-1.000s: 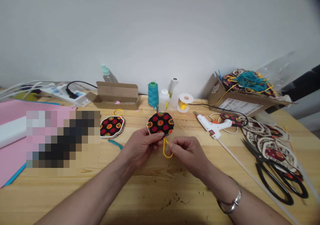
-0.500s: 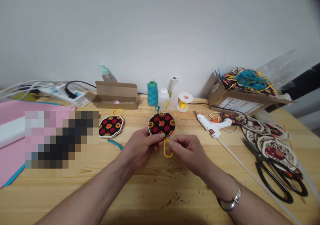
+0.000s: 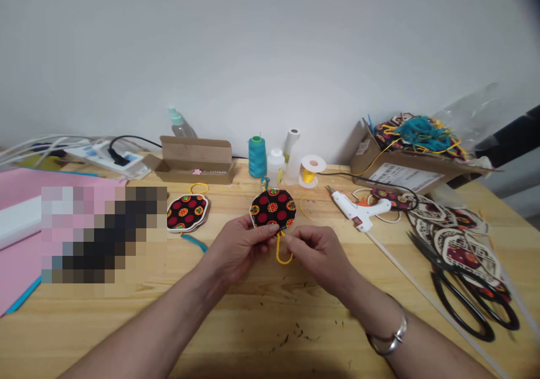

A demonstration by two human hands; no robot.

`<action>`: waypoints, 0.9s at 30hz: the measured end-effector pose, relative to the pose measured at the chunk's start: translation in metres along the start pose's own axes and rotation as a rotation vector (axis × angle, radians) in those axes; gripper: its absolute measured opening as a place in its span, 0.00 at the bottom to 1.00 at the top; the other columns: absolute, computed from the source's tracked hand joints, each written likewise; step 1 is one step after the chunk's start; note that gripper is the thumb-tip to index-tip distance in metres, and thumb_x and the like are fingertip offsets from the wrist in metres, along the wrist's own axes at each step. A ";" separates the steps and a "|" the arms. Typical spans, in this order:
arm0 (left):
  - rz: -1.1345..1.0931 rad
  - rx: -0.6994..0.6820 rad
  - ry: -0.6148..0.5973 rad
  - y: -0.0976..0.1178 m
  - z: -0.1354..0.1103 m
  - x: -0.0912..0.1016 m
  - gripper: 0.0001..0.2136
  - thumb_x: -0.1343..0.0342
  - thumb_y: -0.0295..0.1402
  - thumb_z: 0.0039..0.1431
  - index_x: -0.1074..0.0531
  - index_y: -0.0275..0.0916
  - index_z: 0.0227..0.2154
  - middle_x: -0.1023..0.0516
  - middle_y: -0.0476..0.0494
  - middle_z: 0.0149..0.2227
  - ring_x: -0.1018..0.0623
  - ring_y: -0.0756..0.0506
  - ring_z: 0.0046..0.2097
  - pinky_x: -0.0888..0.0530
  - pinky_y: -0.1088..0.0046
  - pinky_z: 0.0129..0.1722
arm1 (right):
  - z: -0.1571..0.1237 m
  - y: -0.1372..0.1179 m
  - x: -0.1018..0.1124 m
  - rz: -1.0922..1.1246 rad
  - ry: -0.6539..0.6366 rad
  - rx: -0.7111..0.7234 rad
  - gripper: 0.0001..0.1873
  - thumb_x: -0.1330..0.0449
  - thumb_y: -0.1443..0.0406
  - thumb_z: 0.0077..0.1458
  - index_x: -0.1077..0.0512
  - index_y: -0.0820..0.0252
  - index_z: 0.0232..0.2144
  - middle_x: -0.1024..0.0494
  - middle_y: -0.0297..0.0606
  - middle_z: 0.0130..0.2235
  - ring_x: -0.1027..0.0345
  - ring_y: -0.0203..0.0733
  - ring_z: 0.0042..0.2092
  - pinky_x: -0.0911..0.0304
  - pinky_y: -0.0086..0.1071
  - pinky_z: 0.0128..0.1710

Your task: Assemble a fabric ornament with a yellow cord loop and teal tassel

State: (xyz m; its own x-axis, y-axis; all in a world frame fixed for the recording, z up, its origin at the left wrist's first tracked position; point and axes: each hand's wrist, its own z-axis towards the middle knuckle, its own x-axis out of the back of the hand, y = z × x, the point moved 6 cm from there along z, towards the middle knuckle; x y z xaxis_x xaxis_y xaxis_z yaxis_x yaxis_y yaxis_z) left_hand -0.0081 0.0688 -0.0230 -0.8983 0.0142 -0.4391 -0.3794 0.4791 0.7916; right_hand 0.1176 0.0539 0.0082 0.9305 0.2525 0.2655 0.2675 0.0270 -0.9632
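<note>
Over table (image 3: pixel 228 328), patterned disc (image 3: pixel 273 207), loop (image 3: pixel 283 262) pointing nearward

From where I stand, a plain, pale grey wall (image 3: pixel 270 58) rises behind a light wooden table (image 3: pixel 228 323), whose back edge runs along it. Soft light spreads over the wall; grain streaks the wood.

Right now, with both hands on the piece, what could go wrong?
- The yellow loop might slip or twist: the right hand pinches it only by fingertips, below the patterned disc in the left hand.
- The right forearm could snag the white rod behind the glue gun, shifting it.
- Reaching further right risks the scissors.
</note>
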 end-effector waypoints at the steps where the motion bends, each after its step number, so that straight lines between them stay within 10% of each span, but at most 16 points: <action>1: 0.002 0.000 -0.001 0.000 0.000 0.000 0.07 0.35 0.26 0.38 0.28 0.31 0.22 0.28 0.51 0.18 0.32 0.57 0.19 0.38 0.84 0.18 | 0.000 0.000 0.000 0.002 -0.002 0.001 0.13 0.47 0.67 0.49 0.30 0.64 0.17 0.30 0.33 0.20 0.40 0.32 0.25 0.44 0.27 0.26; 27: 0.080 -0.080 0.005 0.000 -0.004 0.000 0.06 0.36 0.27 0.41 0.28 0.35 0.23 0.30 0.54 0.18 0.34 0.56 0.21 0.39 0.81 0.23 | 0.007 0.016 0.005 -0.002 0.048 -0.107 0.16 0.43 0.55 0.48 0.33 0.63 0.21 0.38 0.29 0.20 0.50 0.29 0.23 0.53 0.25 0.20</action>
State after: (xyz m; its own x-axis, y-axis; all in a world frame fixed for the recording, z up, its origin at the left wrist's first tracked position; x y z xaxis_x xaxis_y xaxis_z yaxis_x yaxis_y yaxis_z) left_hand -0.0089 0.0648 -0.0214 -0.9273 0.0454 -0.3714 -0.3227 0.4054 0.8553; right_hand 0.1243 0.0625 -0.0059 0.9400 0.2061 0.2718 0.2924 -0.0763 -0.9532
